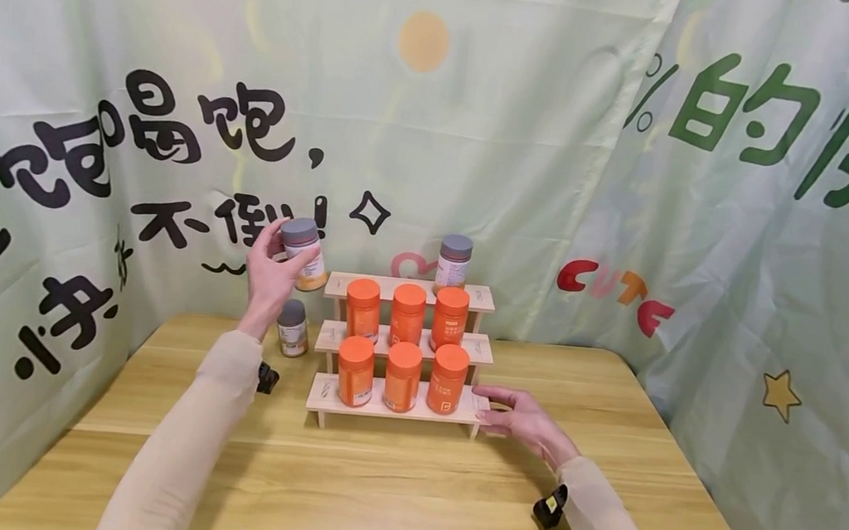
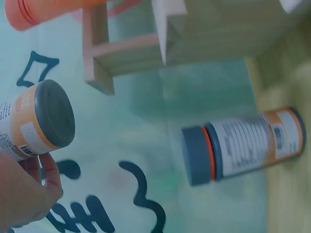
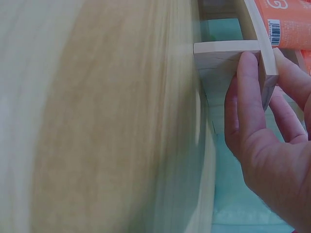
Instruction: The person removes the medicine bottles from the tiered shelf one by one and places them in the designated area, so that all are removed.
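Observation:
My left hand (image 1: 268, 279) grips a grey-lidded supplement bottle (image 1: 303, 237) around its sides, raised at the left end of the top shelf. In the left wrist view, the grey end of this bottle (image 2: 54, 114) faces the camera. My right hand (image 1: 527, 424) pinches the right end of the lowest board of a three-tier wooden display rack (image 1: 323, 392); the right wrist view shows thumb and fingers about the board's end (image 3: 268, 73). Another grey-lidded bottle (image 1: 454, 263) stands on the top shelf's right side, and one more bottle (image 1: 293, 329) stands on the table left of the rack.
Three orange jars (image 1: 408, 309) stand on the middle shelf and three orange jars (image 1: 402, 377) on the lowest. The rack sits on a wood-grain table (image 1: 391, 495). Behind and beside it hang pale green printed curtains (image 1: 521, 181).

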Available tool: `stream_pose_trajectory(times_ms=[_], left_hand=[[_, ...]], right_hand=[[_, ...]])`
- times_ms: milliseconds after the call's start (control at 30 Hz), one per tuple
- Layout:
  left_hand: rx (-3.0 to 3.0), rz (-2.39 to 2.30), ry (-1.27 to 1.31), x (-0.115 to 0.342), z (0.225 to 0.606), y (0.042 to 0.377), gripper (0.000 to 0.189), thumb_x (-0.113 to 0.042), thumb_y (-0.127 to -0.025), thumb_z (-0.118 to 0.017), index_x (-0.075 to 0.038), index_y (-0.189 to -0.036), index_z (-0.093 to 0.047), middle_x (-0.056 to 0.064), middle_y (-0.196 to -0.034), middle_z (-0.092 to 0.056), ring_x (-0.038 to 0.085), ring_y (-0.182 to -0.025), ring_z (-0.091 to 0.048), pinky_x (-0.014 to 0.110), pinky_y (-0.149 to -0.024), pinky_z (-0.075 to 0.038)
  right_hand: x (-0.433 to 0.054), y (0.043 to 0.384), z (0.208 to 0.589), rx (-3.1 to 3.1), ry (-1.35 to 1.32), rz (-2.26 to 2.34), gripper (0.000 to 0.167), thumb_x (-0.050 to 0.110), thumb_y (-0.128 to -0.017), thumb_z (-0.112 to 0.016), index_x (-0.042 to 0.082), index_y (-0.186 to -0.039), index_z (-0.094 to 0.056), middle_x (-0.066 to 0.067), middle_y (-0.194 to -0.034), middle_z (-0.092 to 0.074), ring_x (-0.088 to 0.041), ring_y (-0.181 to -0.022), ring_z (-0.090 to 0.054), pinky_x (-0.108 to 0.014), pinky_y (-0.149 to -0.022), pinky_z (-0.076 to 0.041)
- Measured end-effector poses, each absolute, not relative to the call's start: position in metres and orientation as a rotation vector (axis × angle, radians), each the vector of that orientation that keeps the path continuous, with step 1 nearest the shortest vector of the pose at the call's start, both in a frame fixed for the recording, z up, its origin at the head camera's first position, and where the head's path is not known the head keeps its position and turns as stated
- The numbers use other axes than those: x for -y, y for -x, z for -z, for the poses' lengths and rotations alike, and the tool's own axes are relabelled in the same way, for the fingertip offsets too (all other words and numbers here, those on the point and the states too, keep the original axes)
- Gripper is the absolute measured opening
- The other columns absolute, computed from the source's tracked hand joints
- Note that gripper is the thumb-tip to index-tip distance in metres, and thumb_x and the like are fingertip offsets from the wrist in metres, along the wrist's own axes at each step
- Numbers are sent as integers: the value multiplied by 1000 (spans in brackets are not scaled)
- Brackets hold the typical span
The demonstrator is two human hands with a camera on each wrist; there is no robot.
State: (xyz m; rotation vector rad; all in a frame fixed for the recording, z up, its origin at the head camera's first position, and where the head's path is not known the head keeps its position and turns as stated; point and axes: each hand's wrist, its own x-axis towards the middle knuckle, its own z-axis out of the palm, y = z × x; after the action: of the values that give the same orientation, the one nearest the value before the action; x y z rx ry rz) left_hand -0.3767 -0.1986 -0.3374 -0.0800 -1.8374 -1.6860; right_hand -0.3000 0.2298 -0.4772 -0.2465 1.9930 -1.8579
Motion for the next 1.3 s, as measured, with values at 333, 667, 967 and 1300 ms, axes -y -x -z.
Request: stream_pose_trajectory(times_ms=[333, 667, 967, 1300], left_hand=[[1880, 1661, 95, 227, 355, 370, 67, -25, -76, -86, -21, -136, -57, -6, -105, -58, 11, -97, -52, 28, -82, -42], [1811, 1682, 40, 250, 365, 368, 64, -13, -77, -84, -18, -136, -58, -11, -97, -59, 8, -91, -52, 24, -77, -42], [1816, 1704, -91, 264, 379, 367, 68, -11, -76, -84, -17, -138, -56, -11, -100, -59, 6, -94, -51, 24, -80, -41], [1791, 1775, -249, 275, 398, 367, 70, -9, -74, -85, -23, -137, -57, -14, -102, -58, 4, -96, -51, 22, -86, -39]], right_hand=[[-229, 299, 478, -2011, 224, 1847, 55, 3, -91, -66, -5, -142, -46, -30, -152, -32, -20, -99, -68, -39, -89, -57], [-229, 301, 479, -1997, 230, 1856, 55, 1, -91, -65, -5, -142, -45, -30, -152, -31, -20, -100, -67, -38, -88, -57], [-229, 300, 478, -2005, 246, 1842, 54, 1, -93, -63, -7, -142, -44, -31, -152, -31, -19, -99, -67, -39, -90, -56], [-229, 299, 477, -2017, 249, 1837, 55, 3, -93, -64, -7, -142, -44, -31, -151, -32, -19, -100, -67, -39, -91, -56]])
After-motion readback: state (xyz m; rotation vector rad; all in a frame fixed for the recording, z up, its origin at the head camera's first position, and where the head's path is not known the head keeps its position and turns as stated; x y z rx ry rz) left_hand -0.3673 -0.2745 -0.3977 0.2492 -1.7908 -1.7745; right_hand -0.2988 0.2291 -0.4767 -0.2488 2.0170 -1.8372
